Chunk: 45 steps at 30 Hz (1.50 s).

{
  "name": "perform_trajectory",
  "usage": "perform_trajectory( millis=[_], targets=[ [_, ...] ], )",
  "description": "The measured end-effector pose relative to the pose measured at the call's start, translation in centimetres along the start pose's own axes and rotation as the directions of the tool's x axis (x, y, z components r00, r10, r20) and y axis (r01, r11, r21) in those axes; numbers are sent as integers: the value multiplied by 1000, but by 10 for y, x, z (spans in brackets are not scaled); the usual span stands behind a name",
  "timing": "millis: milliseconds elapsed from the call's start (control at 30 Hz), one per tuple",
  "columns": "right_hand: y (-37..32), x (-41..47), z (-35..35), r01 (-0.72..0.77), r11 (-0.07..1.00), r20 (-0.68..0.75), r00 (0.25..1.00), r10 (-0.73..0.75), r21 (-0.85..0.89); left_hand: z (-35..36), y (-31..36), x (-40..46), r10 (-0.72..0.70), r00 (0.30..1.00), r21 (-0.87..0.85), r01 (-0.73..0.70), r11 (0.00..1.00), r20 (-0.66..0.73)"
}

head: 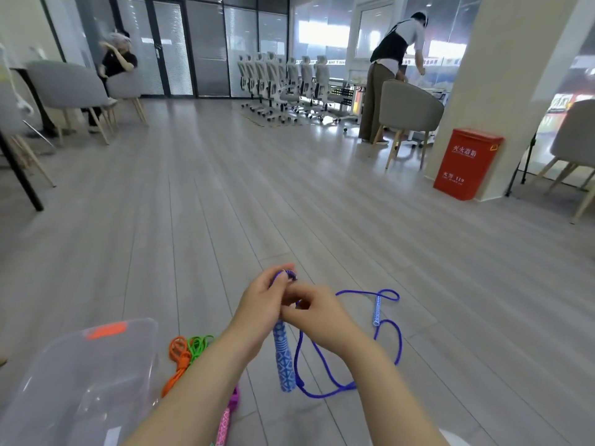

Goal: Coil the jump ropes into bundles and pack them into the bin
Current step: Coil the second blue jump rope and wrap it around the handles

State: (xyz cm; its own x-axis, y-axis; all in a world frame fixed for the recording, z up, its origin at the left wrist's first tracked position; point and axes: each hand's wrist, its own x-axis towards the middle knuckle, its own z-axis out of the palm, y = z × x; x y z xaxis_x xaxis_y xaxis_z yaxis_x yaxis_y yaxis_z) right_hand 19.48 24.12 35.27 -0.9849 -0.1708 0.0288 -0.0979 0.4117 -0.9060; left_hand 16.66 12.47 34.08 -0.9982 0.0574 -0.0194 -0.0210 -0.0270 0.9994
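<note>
We grip the blue handle (pixel 284 358) in the left hand (pixel 262 305), right hand (pixel 314 309) pinching rope (pixel 351 386); best keep wraps snug, even.

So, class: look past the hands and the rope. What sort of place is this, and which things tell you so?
Probably an office or meeting space, not a home. Clues: a row of white swivel chairs beside a long table, glass partition walls and doors, and a red fire extinguisher box against a pillar.
</note>
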Motion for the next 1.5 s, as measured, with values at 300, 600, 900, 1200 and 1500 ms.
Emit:
perform_trajectory(
  millis=[300,600,900,1200,1500],
  targets=[
    [22,28,-22,-197,979,-272,946,178,-45,-15,14,22,43,999,-312,-33,950,27],
    [17,26,-36,-292,939,132,954,270,184,-27,20,36,58,997,-525,-27,851,44],
    [0,26,-47,-138,860,-291,905,311,492,-17,-7,39,-311,950,-84,311,947,15],
    [-4,30,-23,-26,863,-409,873,266,505,-15,-2,37,-106,994,-194,100,976,-21],
    [-8,22,-19,35,934,-423,897,128,357,-8,-10,30,89,983,245,-127,961,160]
  ],
)
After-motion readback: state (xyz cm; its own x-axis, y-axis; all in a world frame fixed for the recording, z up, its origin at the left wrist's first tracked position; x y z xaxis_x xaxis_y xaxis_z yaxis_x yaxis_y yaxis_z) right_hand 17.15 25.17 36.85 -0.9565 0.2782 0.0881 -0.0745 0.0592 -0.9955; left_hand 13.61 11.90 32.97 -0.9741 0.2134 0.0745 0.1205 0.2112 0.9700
